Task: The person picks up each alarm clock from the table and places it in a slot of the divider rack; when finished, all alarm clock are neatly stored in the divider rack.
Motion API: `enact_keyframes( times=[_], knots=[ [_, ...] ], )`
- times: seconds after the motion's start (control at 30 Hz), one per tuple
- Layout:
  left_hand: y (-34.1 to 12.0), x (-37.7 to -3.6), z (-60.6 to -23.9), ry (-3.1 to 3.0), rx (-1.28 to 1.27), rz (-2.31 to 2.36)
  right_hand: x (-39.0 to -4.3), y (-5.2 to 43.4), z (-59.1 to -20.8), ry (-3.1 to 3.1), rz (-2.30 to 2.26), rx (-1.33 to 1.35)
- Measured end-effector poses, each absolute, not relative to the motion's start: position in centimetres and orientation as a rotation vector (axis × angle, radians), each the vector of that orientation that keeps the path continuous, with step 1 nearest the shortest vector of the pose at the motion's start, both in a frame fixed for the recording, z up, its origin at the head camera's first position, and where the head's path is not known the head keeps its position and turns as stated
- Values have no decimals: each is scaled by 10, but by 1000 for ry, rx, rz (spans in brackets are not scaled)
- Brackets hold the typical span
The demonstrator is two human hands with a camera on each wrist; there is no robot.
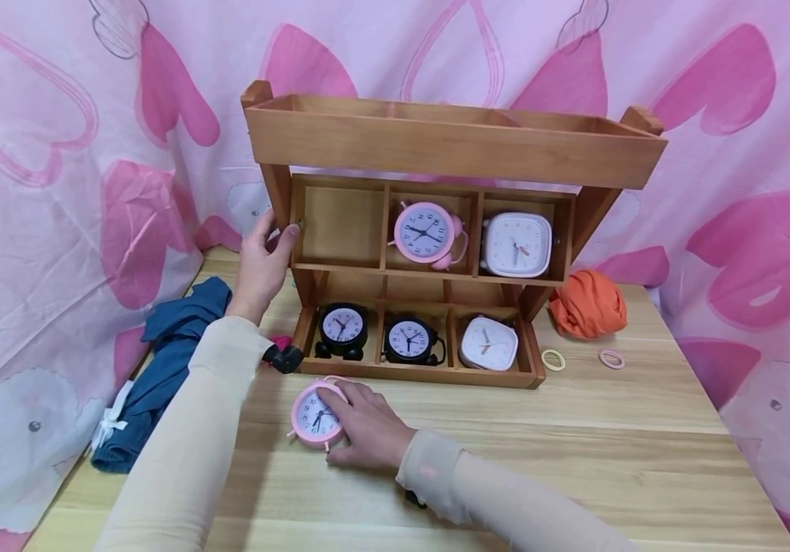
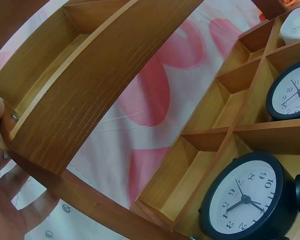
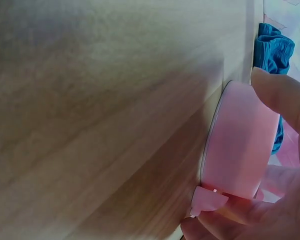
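Note:
My left hand (image 1: 265, 264) grips the left side post of a three-tier wooden shelf (image 1: 450, 149), thumb in front beside the middle tier. In the left wrist view its fingers (image 2: 37, 210) wrap behind the post. My right hand (image 1: 375, 425) holds a pink twin-bell alarm clock (image 1: 313, 428) just in front of the shelf, dial facing up. The right wrist view shows the clock's pink casing (image 3: 242, 142) between thumb and fingers. The middle tier carries another pink alarm clock (image 1: 425, 233) in its centre compartment and a white square clock (image 1: 519, 245) on the right; its left compartment is bare.
The bottom tier holds two black alarm clocks (image 1: 342, 325) and a white clock (image 1: 488, 343). Blue cloth (image 1: 167, 383) lies at the left, an orange cloth bundle (image 1: 588, 304) at the right, with a yellow ring (image 1: 553, 360) and a pink ring (image 1: 611, 359) near it. Patterned curtains surround the table.

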State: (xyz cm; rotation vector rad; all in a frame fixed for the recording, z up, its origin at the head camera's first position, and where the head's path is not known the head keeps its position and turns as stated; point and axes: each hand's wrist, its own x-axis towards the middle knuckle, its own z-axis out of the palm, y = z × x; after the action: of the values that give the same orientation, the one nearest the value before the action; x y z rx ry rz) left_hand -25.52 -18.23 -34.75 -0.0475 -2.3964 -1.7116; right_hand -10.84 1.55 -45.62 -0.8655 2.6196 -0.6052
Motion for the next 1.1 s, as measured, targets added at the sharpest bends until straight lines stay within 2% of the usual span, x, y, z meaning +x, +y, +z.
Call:
enact_keyframes(
  times=[1.1],
  knots=[
    [-182,-256,-347,-2418,-22,-1695,-113,12,-448,2599,-603,-978]
  ],
)
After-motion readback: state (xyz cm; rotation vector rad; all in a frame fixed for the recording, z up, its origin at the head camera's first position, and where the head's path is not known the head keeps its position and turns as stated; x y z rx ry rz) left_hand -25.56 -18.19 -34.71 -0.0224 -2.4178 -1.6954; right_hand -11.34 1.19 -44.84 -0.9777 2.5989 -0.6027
